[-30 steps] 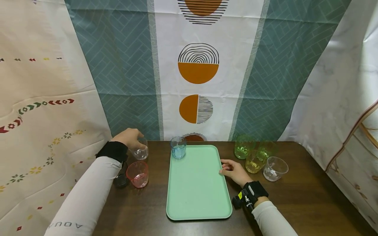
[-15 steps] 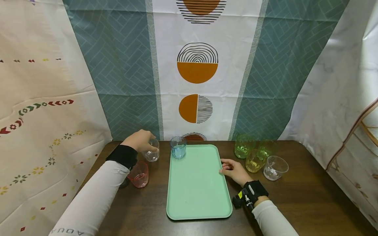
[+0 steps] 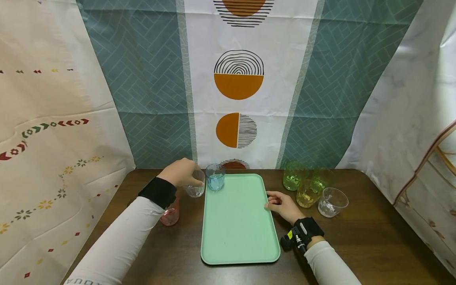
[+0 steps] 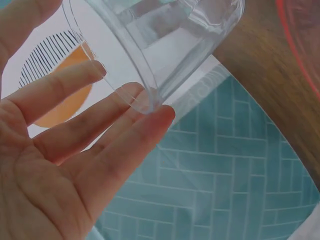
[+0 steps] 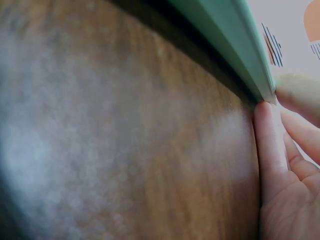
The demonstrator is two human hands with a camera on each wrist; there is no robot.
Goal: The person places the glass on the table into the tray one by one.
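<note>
My left hand grips a clear glass near its rim, just left of a blue glass. In the left wrist view the fingertips curve round the rim of this clear glass, which looks tilted there. The blue glass stands at the back left corner of a mint green tray. On the tray's right edge rests my right hand, thumb and fingertips at the rim. Close up in the right wrist view, its fingers hold the tray's rim.
A pink-red glass stands under the left wrist, partly hidden by it. To the right of the tray are a green glass, another green glass, a yellow glass and a clear glass. A patterned curtain hangs behind the table.
My left hand has carried the clear glass rightward, past the pink-red glass and close to the blue one. My right hand and the tray have stayed in place.
</note>
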